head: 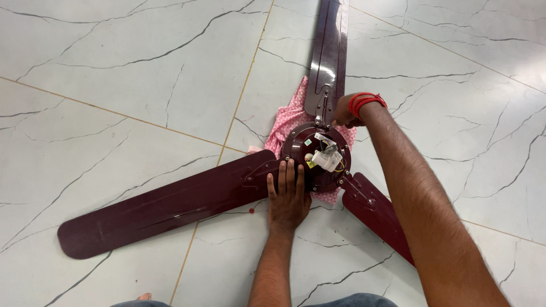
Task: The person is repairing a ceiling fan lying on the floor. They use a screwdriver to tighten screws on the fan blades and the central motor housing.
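A dark maroon ceiling fan lies flat on the tiled floor, its round motor hub (298, 146) in the middle with a white capacitor and wires (327, 159) on top. My left hand (288, 196) rests flat, fingers spread, on the root of the left blade (165, 206) and the hub's near edge. My right hand (345, 112), with red threads round the wrist, is curled at the bracket where the far blade (330, 51) meets the hub; whatever the fingers pinch is hidden. A third blade (380, 215) runs under my right forearm.
A pink patterned cloth (289, 116) lies under the hub. The floor is white marble-look tile with dark veins and thin golden grout lines (244, 85). A small red speck (251, 211) lies by the left blade. My knees in blue cloth show at the bottom edge.
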